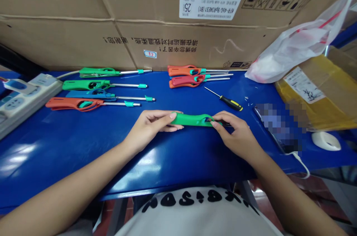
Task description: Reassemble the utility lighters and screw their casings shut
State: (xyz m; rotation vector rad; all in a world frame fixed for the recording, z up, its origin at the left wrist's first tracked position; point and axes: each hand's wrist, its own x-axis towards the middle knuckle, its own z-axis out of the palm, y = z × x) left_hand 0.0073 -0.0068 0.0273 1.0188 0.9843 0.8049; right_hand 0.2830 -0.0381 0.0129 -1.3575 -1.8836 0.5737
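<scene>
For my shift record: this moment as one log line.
left hand: gripping green lighter | right hand: at its trigger end | screwdriver: on blue table

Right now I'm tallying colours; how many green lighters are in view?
3: the rear green lighter and, in front, the second green lighter, both at left; the held green lighter, between left hand and right hand. The lighter pile could hide more.

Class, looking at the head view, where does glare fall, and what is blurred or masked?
Head view: white glare on the blue table, at far left and below the green lighter; head view: coarse blocks mask most of the phone; head view: the lighter's outline is fairly clear.
</scene>
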